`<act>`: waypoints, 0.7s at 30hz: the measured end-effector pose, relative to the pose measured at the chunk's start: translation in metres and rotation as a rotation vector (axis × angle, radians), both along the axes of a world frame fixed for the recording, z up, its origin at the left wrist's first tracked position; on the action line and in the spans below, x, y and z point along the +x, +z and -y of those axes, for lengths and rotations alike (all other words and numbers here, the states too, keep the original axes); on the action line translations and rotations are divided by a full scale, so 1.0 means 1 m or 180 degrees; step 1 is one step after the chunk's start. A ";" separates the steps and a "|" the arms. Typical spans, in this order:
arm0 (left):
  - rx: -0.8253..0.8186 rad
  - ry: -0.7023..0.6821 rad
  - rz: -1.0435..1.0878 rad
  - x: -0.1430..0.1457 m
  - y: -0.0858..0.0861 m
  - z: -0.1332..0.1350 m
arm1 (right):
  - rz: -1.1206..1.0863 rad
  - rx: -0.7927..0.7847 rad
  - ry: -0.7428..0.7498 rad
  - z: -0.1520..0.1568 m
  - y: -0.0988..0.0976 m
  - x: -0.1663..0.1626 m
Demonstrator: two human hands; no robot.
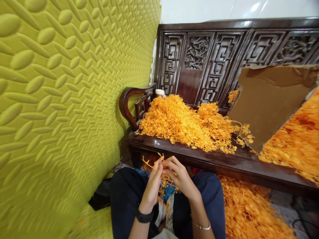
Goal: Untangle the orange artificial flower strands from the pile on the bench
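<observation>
My left hand (152, 186), with a black band at the wrist, is closed in a pinch on a thin orange sprig (147, 162) that looks like plastic. Its branching tips stick out above and to the left of my fingers. My right hand (181, 179), a silver bangle at its wrist, meets the left at the fingertips with its fingers closed on the same sprig. Where exactly they pinch is partly hidden. More orange sprigs (163, 192) show below and between my hands, over something blue between my knees.
A large heap of orange sprigs (174, 121) covers part of the dark carved wooden bench (159, 143). A white-lidded container (159, 92) stands behind it. To the right is a cardboard box (266, 99) beside more orange pieces, with another pile (249, 205) below. A yellow-green padded wall (74, 83) borders my left.
</observation>
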State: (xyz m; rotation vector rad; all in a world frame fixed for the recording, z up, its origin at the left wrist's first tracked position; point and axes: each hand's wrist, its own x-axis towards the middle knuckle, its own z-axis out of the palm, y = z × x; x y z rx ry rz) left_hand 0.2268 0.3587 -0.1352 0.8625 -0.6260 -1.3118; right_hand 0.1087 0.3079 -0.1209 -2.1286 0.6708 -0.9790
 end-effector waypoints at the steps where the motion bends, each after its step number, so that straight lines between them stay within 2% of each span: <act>1: -0.0039 -0.0036 0.0072 0.000 0.001 -0.001 | 0.0062 0.0031 0.0021 0.002 -0.001 -0.001; 5: -0.0224 -0.0439 0.0609 0.002 0.005 -0.002 | 0.0388 0.0092 -0.0107 0.006 -0.002 -0.008; 8: -0.0330 -0.0635 0.1218 0.002 0.001 0.000 | 0.0808 0.0365 -0.0326 0.004 -0.003 -0.014; 12: -0.0326 -0.0183 0.1982 -0.004 -0.006 0.002 | 0.1191 0.0768 -0.0588 0.003 -0.007 -0.014; 14: -0.0281 -0.0115 0.2094 -0.008 -0.008 0.001 | 0.1526 0.0936 -0.0882 0.005 -0.009 -0.013; 17: -0.0233 -0.0407 0.1912 -0.013 -0.004 -0.004 | 0.1939 0.1116 -0.1185 0.007 -0.009 -0.012; 21: -0.0294 -0.0727 0.1891 -0.020 0.005 -0.010 | 0.2234 0.0827 -0.1529 0.005 -0.004 -0.008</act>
